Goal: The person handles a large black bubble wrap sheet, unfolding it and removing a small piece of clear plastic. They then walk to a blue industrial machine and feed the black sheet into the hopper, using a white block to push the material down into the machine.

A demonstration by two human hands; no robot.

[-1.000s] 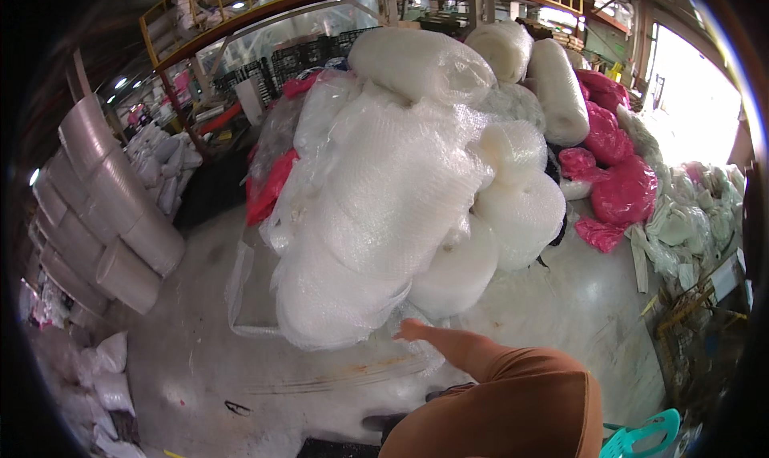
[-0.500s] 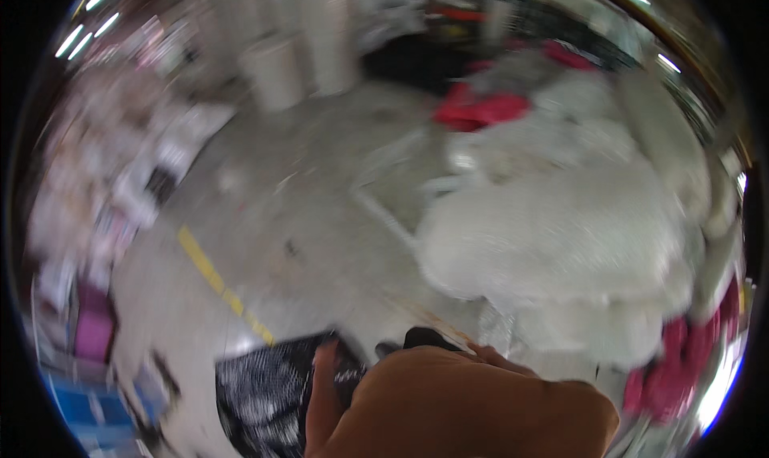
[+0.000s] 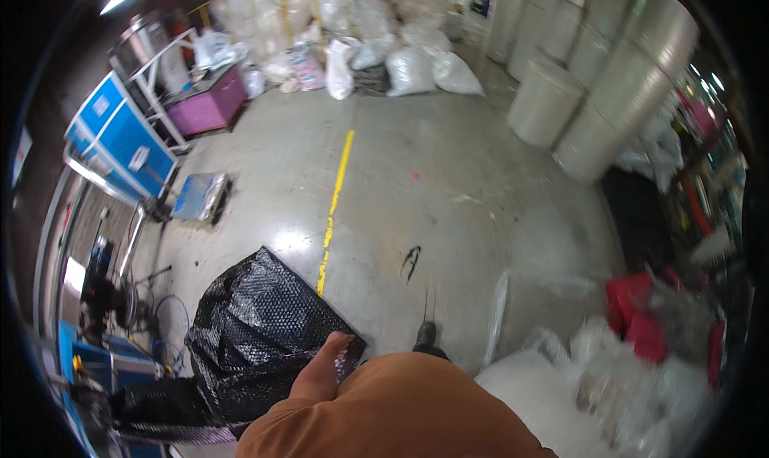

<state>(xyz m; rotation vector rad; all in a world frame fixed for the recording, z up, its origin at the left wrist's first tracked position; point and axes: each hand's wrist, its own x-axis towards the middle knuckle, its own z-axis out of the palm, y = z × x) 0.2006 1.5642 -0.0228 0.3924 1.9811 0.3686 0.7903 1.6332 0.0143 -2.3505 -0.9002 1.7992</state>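
Observation:
My left hand (image 3: pixel 339 343) is closed on the edge of a large sheet of black bubble wrap (image 3: pixel 260 330). The sheet spreads out to the left of my body, creased and shiny, one corner pointing away from me. A further length of black bubble wrap (image 3: pixel 164 402) runs on to the machine at the lower left. My orange-brown shirt (image 3: pixel 400 406) covers the lower middle of the view, and my right hand is out of sight. One dark shoe (image 3: pixel 427 334) shows on the floor just ahead of my body.
A yellow line (image 3: pixel 340 178) crosses the grey floor. A blue panel (image 3: pixel 124 134), a low platform scale (image 3: pixel 200 198) and a purple box (image 3: pixel 207 102) stand at left. White sacks (image 3: pixel 410 72) line the back; tall wrapped rolls (image 3: pixel 617 98) stand at right. Clear plastic bundles (image 3: pixel 601 370) lie near right.
My view has swung left, bringing the machine and blue panel further into sight. My left hand stays on the black bubble wrap, more of which now shows. My right hand has gone from view.

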